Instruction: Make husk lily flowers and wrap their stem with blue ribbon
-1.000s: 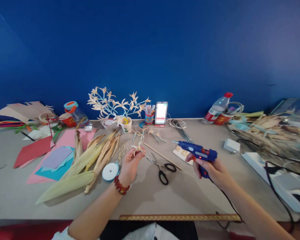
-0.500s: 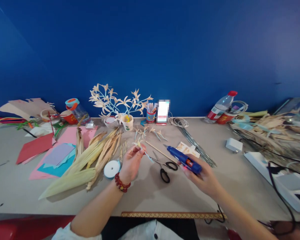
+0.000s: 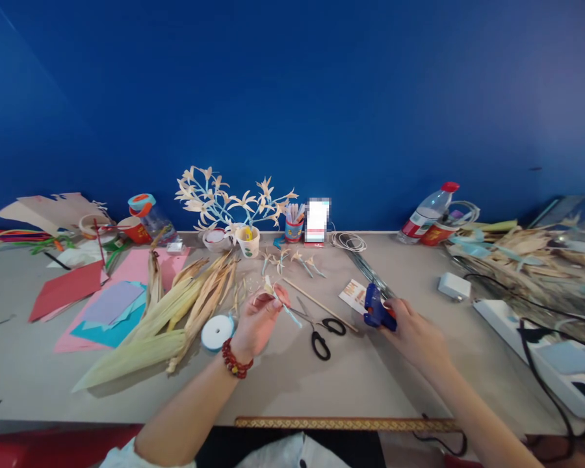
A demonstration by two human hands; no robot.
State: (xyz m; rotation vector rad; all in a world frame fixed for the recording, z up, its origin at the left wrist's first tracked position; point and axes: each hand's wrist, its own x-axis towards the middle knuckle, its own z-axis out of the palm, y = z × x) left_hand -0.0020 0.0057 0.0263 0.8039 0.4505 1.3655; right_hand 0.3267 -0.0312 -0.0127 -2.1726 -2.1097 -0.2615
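Observation:
My left hand point(image 3: 254, 324) pinches a small husk flower on a light-blue wrapped stem point(image 3: 291, 314), its pale tip poking up above the fingers. In my right hand point(image 3: 414, 333) is a blue hot glue gun point(image 3: 377, 311), held over the table beside a small printed card point(image 3: 351, 296). Black-handled scissors point(image 3: 320, 344) lie between the hands, with a thin wooden stick point(image 3: 316, 301) just behind them. A roll of light-blue tape point(image 3: 218, 331) rests left of my left wrist. Several finished small flowers point(image 3: 302, 261) lie farther back.
Corn husks point(image 3: 160, 325) and coloured paper point(image 3: 110, 304) spread over the left. Husk flower branches stand in a white cup point(image 3: 247, 242) at the back, near a pen holder point(image 3: 294, 231) and a phone. At right are wires, a tilted bottle point(image 3: 426, 214), a white adapter point(image 3: 454, 286) and a power strip point(image 3: 531, 344).
My right hand has moved slightly right and turned the glue gun, whose nozzle no longer points toward my left hand. The left hand stays nearly in place with the flower.

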